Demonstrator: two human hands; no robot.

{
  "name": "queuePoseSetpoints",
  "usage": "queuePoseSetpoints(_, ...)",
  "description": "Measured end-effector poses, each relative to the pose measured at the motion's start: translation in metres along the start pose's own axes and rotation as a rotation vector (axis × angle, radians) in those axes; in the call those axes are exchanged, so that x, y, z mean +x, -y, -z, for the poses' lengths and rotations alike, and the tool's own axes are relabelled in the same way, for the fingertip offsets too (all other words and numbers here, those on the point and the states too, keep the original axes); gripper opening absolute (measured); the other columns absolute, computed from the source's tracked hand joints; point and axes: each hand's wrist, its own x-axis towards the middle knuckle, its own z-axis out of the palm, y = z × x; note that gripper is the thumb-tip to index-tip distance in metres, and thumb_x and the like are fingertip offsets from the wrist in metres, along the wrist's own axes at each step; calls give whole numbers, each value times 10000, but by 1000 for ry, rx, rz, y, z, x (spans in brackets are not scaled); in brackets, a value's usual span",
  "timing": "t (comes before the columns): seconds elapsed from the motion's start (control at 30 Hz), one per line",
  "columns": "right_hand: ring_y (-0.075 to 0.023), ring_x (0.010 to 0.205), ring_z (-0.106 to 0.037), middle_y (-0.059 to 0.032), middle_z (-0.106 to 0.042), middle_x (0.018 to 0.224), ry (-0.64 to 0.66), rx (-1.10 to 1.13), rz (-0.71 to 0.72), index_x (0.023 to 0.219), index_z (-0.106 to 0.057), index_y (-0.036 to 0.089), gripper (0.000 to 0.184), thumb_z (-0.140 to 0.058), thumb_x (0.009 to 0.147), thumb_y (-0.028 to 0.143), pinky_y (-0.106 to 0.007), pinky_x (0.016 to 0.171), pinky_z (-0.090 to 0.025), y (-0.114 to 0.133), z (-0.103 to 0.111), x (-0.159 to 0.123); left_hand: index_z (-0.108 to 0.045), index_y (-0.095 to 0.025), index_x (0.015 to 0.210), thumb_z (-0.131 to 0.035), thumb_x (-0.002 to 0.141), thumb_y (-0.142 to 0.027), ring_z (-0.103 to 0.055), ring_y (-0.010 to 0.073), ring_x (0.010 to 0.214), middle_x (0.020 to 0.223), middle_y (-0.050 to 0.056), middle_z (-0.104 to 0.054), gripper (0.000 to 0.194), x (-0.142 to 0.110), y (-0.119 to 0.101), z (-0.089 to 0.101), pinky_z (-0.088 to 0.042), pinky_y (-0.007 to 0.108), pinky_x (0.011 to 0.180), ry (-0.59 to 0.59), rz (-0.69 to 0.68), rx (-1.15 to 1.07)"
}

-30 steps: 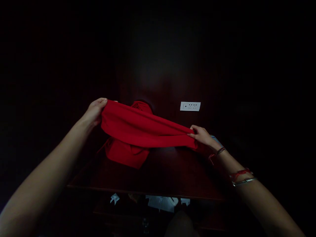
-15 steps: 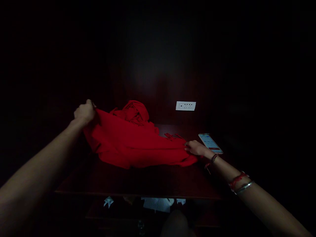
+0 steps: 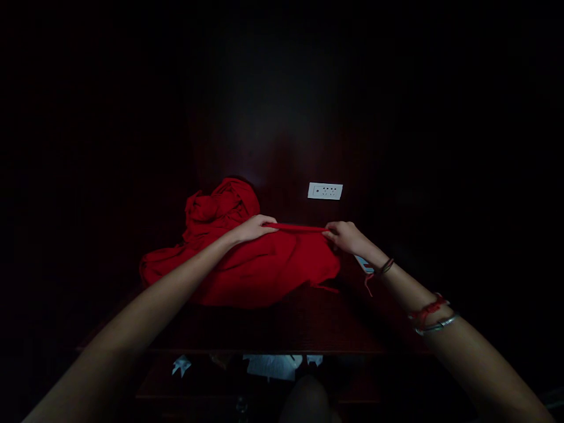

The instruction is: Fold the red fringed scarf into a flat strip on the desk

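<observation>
l hand (image 3: 255, 228) & r hand (image 3: 348, 236) each pinch red cloth (image 3: 264, 276), edge taut btwn them, rest loosely bunched on table (image 3: 308, 326). step looks like edge-straightening; next move prob needs both pinches firm.

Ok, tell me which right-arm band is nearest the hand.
The thin dark band, first up from the right hand; the red band and silver bangle sit farther back.

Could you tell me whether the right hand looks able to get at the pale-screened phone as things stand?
Probably yes: the pale-screened rectangular phone lies just under the right wrist, with no cloth over it, though the right hand would likely have to release the red fabric first.
</observation>
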Motion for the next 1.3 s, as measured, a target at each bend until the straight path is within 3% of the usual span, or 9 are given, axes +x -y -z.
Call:
queuePoseSetpoints(0.17,-214,690,-598,-132,-630,779,58,-406,-43,762,-603,149,168,-458,747,231,-255,530,-388,-9,-6,2,-553,-153,627,-542,667,-370,-508,125,637,631,-13,-547,220,-6,-25,38,-380,230,615,-229,4,-84)
queuePoseSetpoints(0.4,-188,769,-585,-103,-629,781,23,-121,-68,724,-618,137,92,-564,673,191,-251,648,-425,-23,-28,21,-533,-171,753,-531,701,-323,-507,93,608,664,-38,-523,162,-28,-69,102,-402,198,589,-696,-26,-374)
queuePoseSetpoints(0.5,-135,885,-548,-67,-577,1011,-44,255,111,1009,-523,177,274,-482,753,265,-246,735,-430,-4,-40,23,-556,-160,732,-581,653,-316,-504,94,577,656,-36,-540,177,-34,-68,109,-399,196,554,-479,105,-273)
queuePoseSetpoints(0.6,-131,967,-509,-85,-493,1140,-51,710,315,1214,-318,207,523,-490,742,352,-272,784,-426,45,-53,24,-574,-146,676,-601,617,-323,-514,112,585,638,-26,-556,188,-31,-65,94,-396,203,541,-255,206,-139)
queuePoseSetpoints(0.7,-165,1001,-480,-75,-481,1159,-119,667,408,1211,-334,212,620,-586,667,370,-285,823,-397,95,-67,27,-569,-148,676,-586,626,-335,-520,118,601,643,-20,-563,194,-24,-68,76,-396,210,552,-263,187,-135)
queuePoseSetpoints(0.8,-188,844,-540,-75,-595,952,-225,506,218,956,-541,166,285,-457,766,361,-295,732,-413,113,-79,35,-552,-144,657,-599,616,-331,-510,113,592,624,-17,-552,196,-21,-72,74,-389,213,554,-369,143,-138)
queuePoseSetpoints(1.03,-118,590,-497,-2,-579,650,-213,325,36,721,-563,171,110,-459,718,208,-207,546,-359,39,-96,46,-548,-147,648,-614,595,-385,-465,103,542,584,-16,-518,253,-39,-43,104,-344,193,496,-597,172,-77)
queuePoseSetpoints(1.17,-112,589,-479,2,-548,655,-326,407,-63,716,-519,177,92,-438,691,213,-205,535,-357,5,-92,43,-560,-160,664,-602,591,-384,-469,106,555,600,-23,-532,240,-50,-12,106,-339,193,514,-532,201,37)
queuePoseSetpoints(1.3,-121,633,-472,-8,-523,694,-554,593,-59,691,-473,177,74,-439,651,228,-224,575,-370,-16,-51,37,-582,-174,649,-613,561,-320,-480,119,588,618,-35,-552,173,-62,12,112,-335,194,545,-344,237,305)
